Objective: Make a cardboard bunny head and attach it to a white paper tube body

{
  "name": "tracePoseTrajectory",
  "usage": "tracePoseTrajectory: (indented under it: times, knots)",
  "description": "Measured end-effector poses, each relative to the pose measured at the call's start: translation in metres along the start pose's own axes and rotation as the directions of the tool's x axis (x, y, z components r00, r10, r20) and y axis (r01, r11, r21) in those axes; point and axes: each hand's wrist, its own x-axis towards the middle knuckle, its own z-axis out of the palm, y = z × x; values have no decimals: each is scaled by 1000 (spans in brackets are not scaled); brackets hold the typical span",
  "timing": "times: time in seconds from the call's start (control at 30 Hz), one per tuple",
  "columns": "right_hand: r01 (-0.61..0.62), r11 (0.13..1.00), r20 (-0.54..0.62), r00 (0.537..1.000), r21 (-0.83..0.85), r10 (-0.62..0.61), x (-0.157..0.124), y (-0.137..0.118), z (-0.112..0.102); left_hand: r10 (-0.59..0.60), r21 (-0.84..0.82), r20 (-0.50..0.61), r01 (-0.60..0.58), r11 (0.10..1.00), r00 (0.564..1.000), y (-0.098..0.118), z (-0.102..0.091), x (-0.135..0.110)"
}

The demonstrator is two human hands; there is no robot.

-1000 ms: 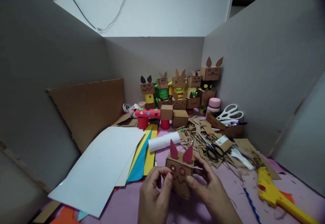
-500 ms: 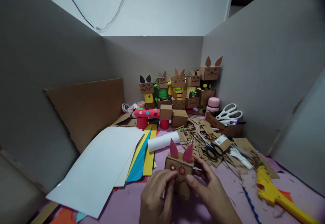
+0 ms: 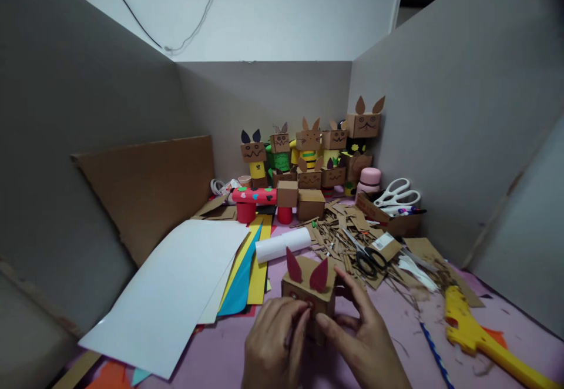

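Both my hands hold a small cardboard box head (image 3: 324,296) with two red paper ears (image 3: 306,270) and a drawn face, low in the middle of the view. My left hand (image 3: 273,348) curls around its left front, fingertips over the face. My right hand (image 3: 363,342) grips its right side, thumb pressed on the front next to the left fingers. The box rests on or just above the pink table surface (image 3: 229,356).
Sheets of white and coloured paper (image 3: 176,283) lie to the left, a white paper roll (image 3: 282,244) behind the box. Cardboard scraps and black-handled scissors (image 3: 368,260) lie to the right, a yellow glue gun (image 3: 480,342) at far right. Finished box figures (image 3: 308,154) stand at the back, within grey cardboard walls.
The box head has tipped forward and shifted slightly left, so its face is now mostly covered by my fingers. Both hands have closed in over its front.
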Motion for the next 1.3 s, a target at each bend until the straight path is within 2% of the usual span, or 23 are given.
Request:
tracePoseTrajectory:
  times: [0.23, 0.37, 0.57, 0.67, 0.73, 0.8, 0.87, 0.9, 1.07, 1.2, 1.23, 1.3]
  knots:
    - [70, 995, -88, 993, -75, -76, -5, 0, 5, -49, 4, 47, 49, 999, 998, 5, -1, 0]
    - [96, 984, -70, 992, -149, -107, -4, 2, 4, -90, -19, 68, 92, 996, 994, 7, -1, 2]
    - [230, 925, -57, 964, -302, -259, -3, 9, 1, -113, -33, 68, 116, 993, 991, 7, 0, 3]
    - [256, 909, -48, 957, -329, -287, -4, 9, 1, -158, -71, 56, 162, 984, 986, 7, -1, 5]
    - [200, 942, -46, 974, -270, -220, -4, 8, 2, -224, -88, 13, 224, 970, 974, 7, -5, 7]
    - [54, 995, -16, 998, -80, -55, -2, 8, 3, -276, -95, -42, 272, 958, 960, 6, -8, 8]
    - [-83, 989, 38, 996, 120, 79, 1, 10, 3, -299, -105, -79, 290, 951, 951, 4, -11, 8]
    - [-115, 978, 53, 993, 171, 108, 2, 11, 3, -308, -116, -91, 297, 948, 947, 4, -12, 8]
    - [-184, 958, 71, 982, 220, 172, 8, 13, 0, -412, -176, -114, 390, 904, 904, 0, -10, 4]
    - [-215, 941, 115, 975, 262, 191, 9, 12, -1, -489, -232, -83, 461, 857, 868, -1, -8, 4]
    - [-212, 943, 113, 976, 255, 189, 9, 12, -2, -476, -231, -77, 449, 863, 876, 0, -8, 4]
    - [-205, 955, 109, 977, 213, 185, 10, 12, -3, -368, -205, -83, 346, 916, 926, 0, -8, 5]
